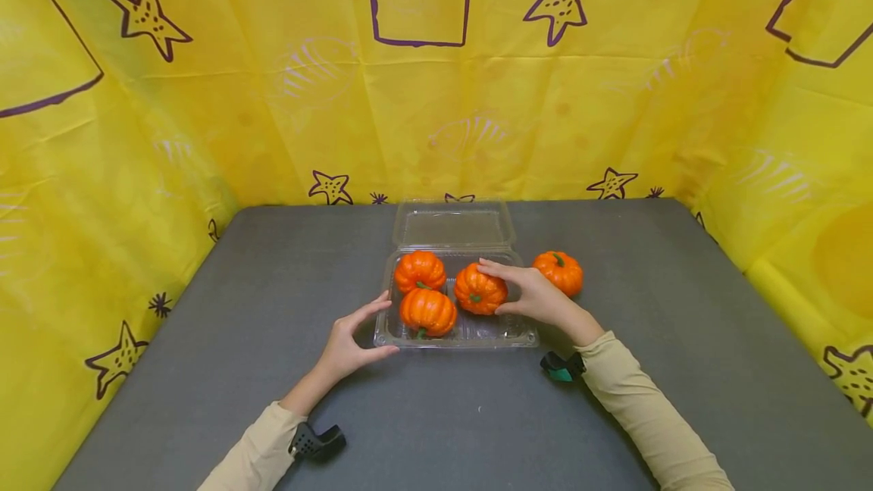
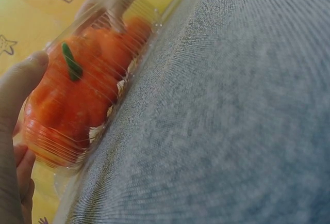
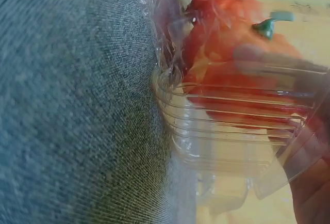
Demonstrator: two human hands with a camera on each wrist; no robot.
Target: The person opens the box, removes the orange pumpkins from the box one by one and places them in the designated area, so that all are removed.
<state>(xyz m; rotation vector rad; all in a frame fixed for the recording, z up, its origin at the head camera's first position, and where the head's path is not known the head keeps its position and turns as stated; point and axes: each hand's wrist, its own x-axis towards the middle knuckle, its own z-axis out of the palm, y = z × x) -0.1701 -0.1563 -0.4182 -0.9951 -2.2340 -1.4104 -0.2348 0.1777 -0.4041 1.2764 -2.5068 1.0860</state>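
A clear plastic clamshell container lies on the table with its lid folded back. Two small orange pumpkins sit in its left half, one in front of the other. My right hand grips a third pumpkin between thumb and fingers, inside the container's right half. At the container's left side my left hand is spread, fingers and thumb by its wall; the left wrist view shows the thumb at the rim. Another pumpkin stands on the table, right of the container, partly behind my right hand.
The grey table runs back to a yellow cloth printed with stars and shells, which also hangs at both sides. Black wrist mounts are strapped on both sleeves.
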